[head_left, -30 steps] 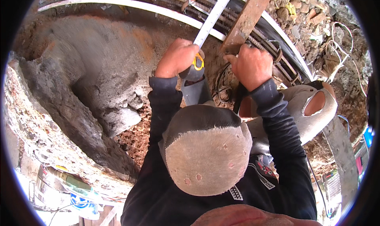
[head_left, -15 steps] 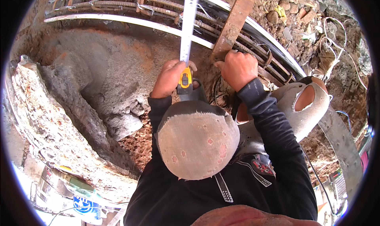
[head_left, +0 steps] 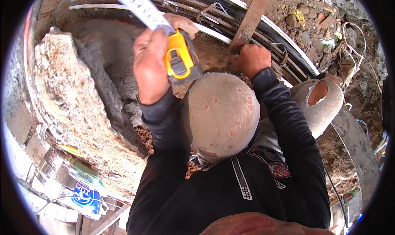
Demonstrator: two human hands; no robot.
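Note:
My left hand (head_left: 153, 60) is closed around a yellow and black tape measure (head_left: 180, 61). Its white blade (head_left: 140, 7) is pulled out and slants up to the far left, over the steel bars. My right hand (head_left: 256, 61) is a fist at the near end of a flat brown board (head_left: 249, 23); the fingertips are hidden beneath it. That board lies across a long curved form with white edges (head_left: 284, 37), which holds rusty reinforcing bars (head_left: 222, 24) tied with wire.
A bent knee in worn grey trousers (head_left: 222, 111) rises between my arms. On the left is a thick broken slab edge (head_left: 74, 95). Rubble and a loose white cable (head_left: 349, 45) lie at the far right. A blue and white bag (head_left: 87, 198) is at the lower left.
My left hand has come up and to the left with the tape measure, and the blade has swung from nearly upright to a leftward slant. The right hand stays by the board.

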